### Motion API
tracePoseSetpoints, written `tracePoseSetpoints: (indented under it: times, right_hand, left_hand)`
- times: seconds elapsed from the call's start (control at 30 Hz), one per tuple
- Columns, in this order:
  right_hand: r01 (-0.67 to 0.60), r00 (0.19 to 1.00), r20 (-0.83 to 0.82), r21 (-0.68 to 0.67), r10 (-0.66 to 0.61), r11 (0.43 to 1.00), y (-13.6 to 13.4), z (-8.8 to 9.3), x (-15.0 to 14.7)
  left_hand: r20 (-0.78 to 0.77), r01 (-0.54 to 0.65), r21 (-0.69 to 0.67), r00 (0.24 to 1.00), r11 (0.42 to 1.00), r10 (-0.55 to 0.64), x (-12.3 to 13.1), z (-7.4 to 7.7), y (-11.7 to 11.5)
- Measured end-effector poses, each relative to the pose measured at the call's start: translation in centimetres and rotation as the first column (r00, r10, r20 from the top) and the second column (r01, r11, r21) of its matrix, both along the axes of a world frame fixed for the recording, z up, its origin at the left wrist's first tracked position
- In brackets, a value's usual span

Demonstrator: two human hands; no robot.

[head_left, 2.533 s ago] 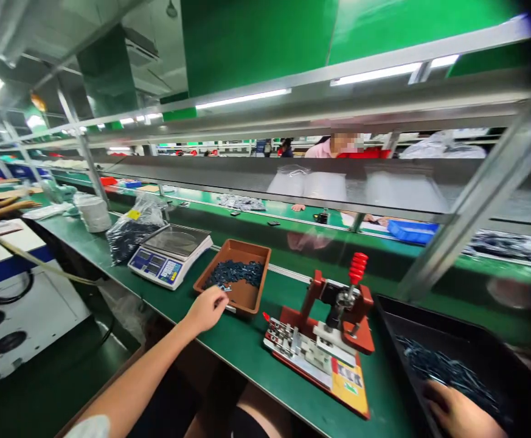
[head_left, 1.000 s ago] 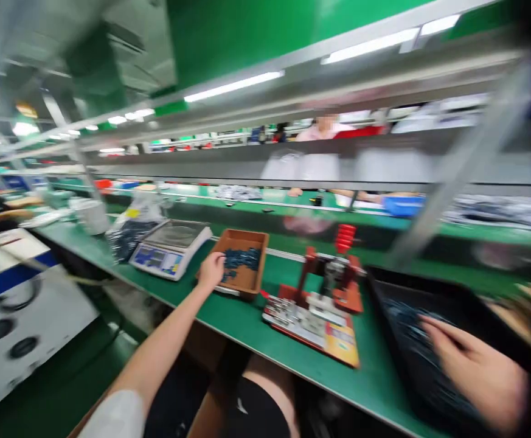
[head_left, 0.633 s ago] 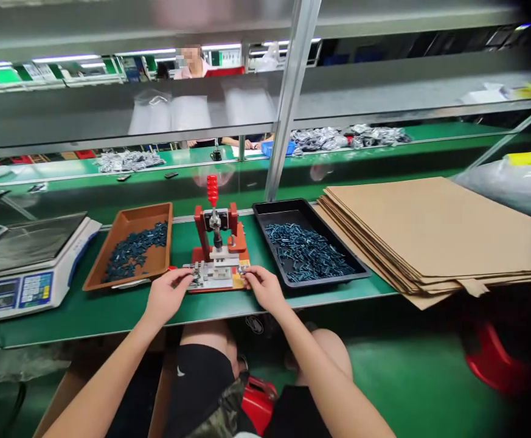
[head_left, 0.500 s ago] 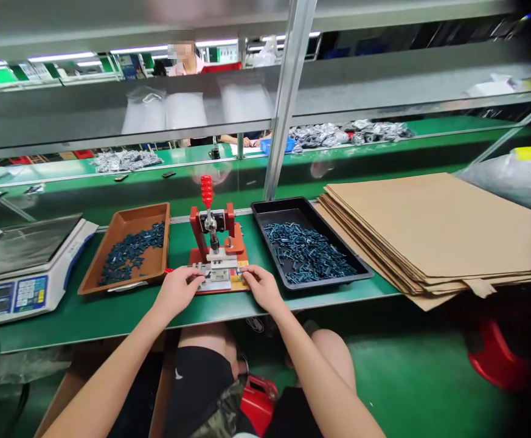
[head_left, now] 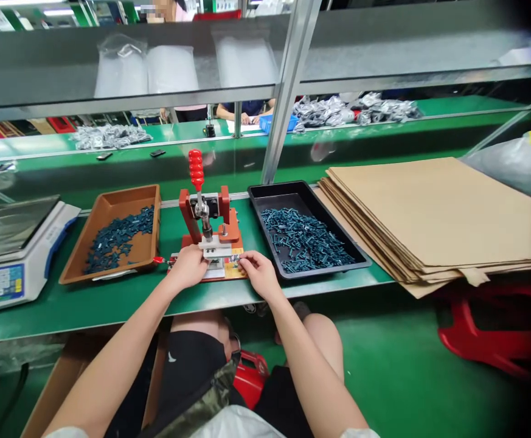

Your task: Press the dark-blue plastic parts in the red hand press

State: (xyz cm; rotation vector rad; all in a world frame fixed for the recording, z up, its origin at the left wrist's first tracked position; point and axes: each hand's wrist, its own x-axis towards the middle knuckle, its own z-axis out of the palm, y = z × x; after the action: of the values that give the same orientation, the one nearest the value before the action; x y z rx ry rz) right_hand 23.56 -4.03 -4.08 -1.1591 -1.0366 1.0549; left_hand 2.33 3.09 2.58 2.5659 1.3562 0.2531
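Fingers of the left hand [head_left: 187, 266] had slid inward from the left end of the clamp [head_left: 205, 220] to its middle, bringing the handwork closer together; those of the right hand [head_left: 260, 272] bunched at its right end. Whether either gripped anything, I couldn't tell. The clamp stood between a brown tray [head_left: 144, 244] and black tray [head_left: 288, 201], both holding dark pieces [head_left: 306, 240].

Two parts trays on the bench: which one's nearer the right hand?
The black tray, just right of the right hand, beside the cardboard stack. The brown tray sits beyond the left hand, between scale and clamp fixture.
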Motion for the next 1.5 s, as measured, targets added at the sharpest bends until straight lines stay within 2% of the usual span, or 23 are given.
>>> tracePoseSetpoints:
  times: [0.13, 0.27, 0.37, 0.47, 0.53, 0.7, 0.9, 1.1, 1.2, 1.3, 1.37, 1.43, 1.5]
  right_hand:
    - [0.022, 0.999, 0.044, 0.007, -0.023, 1.0, -0.3, -0.1, 0.0]
    - [-0.036, 0.998, 0.045, -0.042, 0.038, 0.998, -0.4, -0.1, -0.2]
    - [-0.045, 0.986, 0.161, -0.021, 0.048, 0.999, 0.1, 0.3, -0.6]
    - [-0.038, 0.913, 0.409, 0.092, -0.003, 0.995, 1.4, 1.0, -1.5]
    - [-0.066, 0.884, 0.468, 0.108, 0.008, 0.992, 2.3, 1.2, -2.2]
    - [-0.125, 0.9, 0.427, 0.062, 0.087, 0.99, 3.5, 0.9, -3.9]
    - [-0.068, 0.882, 0.471, 0.102, 0.012, 0.993, 3.3, 0.6, -4.7]
    - [-0.098, 0.821, 0.571, 0.178, -0.022, 0.979, 3.3, 0.8, -4.4]
    - [-0.117, 0.802, 0.595, 0.242, -0.052, 0.963, 3.2, 0.8, -4.2]
    - [-0.128, 0.806, 0.59, 0.246, -0.044, 0.961, 3.2, 0.8, -4.1]
    - [-0.144, 0.812, 0.584, 0.24, -0.024, 0.96, 3.2, 0.9, -4.2]
    - [-0.16, 0.809, 0.588, 0.242, -0.013, 0.957, 3.3, 1.1, -4.2]
    - [-0.167, 0.801, 0.599, 0.242, -0.011, 0.956, 3.3, 1.4, -4.2]
  left_hand:
    - [0.051, -0.02, -0.027, 0.998, 0.999, 0.021, 0.2, 0.0, 0.1]
    - [0.084, -0.094, -0.021, 0.992, 0.995, 0.095, 0.4, -0.3, 0.1]
    - [0.115, 0.014, -0.063, 0.993, 0.998, -0.006, -0.2, 0.1, 0.4]
    - [0.115, 0.147, -0.119, 0.984, 0.982, -0.133, -1.2, 0.6, 0.9]
    - [0.119, 0.17, -0.129, 0.981, 0.977, -0.155, -1.7, 0.5, 1.2]
    - [0.192, 0.156, -0.085, 0.972, 0.984, -0.138, -1.8, -0.4, 1.1]
    - [0.182, 0.168, -0.076, 0.971, 0.983, -0.152, -1.9, -0.7, 0.9]
    - [0.193, 0.149, -0.072, 0.972, 0.986, -0.133, -1.8, -0.8, 0.9]
    - [0.21, 0.129, -0.049, 0.971, 0.99, -0.116, -1.7, -0.5, -0.1]
    - [0.259, 0.171, 0.058, 0.949, 0.984, -0.18, -2.9, 0.2, -1.7]
    - [0.322, 0.099, 0.186, 0.934, 0.977, -0.156, -4.7, 0.7, -2.2]
    - [0.443, -0.129, 0.282, 0.896, 0.951, -0.01, -6.7, 1.1, -1.8]
    - [0.598, -0.349, 0.206, 0.784, 0.914, 0.165, -7.7, 1.1, -0.7]
